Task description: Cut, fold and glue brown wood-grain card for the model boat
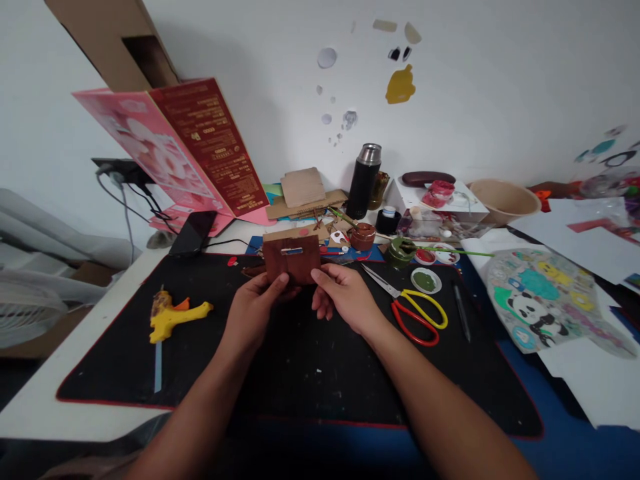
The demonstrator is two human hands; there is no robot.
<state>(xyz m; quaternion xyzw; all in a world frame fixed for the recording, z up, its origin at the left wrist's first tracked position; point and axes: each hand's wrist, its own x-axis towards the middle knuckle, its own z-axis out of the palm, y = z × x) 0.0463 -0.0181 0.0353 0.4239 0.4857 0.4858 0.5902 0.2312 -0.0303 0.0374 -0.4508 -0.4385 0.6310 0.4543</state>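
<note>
Both hands hold a small brown painted cardboard piece (294, 263) above the black mat. It is roughly rectangular, with a narrow slot cut near its top edge. My left hand (256, 298) grips its lower left part, thumb on the near face and fingers behind. At the right edge, my right hand (346, 293) pinches the piece with its thumb in front; its lower fingers curl below. Another brown piece (254, 271) lies just left of it, partly hidden. Scissors (413, 303) with red and yellow handles rest right of my right hand. A yellow glue gun (173, 317) lies to the left.
Along the back stand a black thermos (361, 183), paint jars (400, 252) and cardboard scraps (303, 188). A green paint lid (426, 281) and black pen (461, 312) lie at right, near a panda drawing (550, 300). A phone (194, 233) and red folder (213, 150) are at left.
</note>
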